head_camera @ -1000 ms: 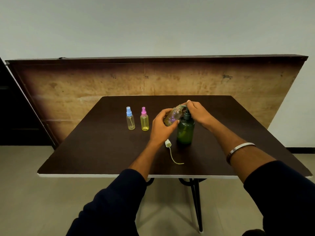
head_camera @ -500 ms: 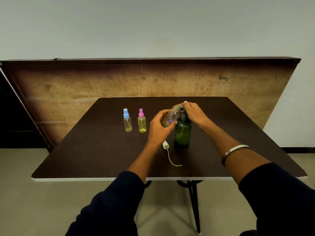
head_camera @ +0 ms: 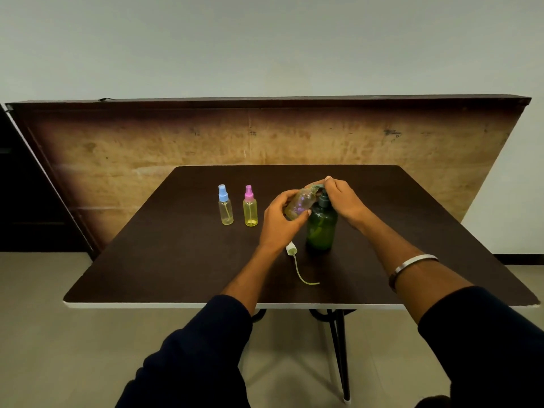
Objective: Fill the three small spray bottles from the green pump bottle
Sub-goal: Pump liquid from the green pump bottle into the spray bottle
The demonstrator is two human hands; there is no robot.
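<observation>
Nearest you on the dark brown tabletop lies the white spray cap with its thin curved dip tube, off its bottle. Your left hand has its grip curled round the small clear uncapped spray bottle, tilted with its mouth under the spout; your right hand presses the pump of the round translucent green plastic pump bottle. Hold the mouth close and press slowly — smooth plastic slips. Beyond stand the capped pink-topped bottle and blue-topped bottle, upright.

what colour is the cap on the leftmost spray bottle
Light blue cap, on the leftmost spray bottle; seen in the head view.
</observation>
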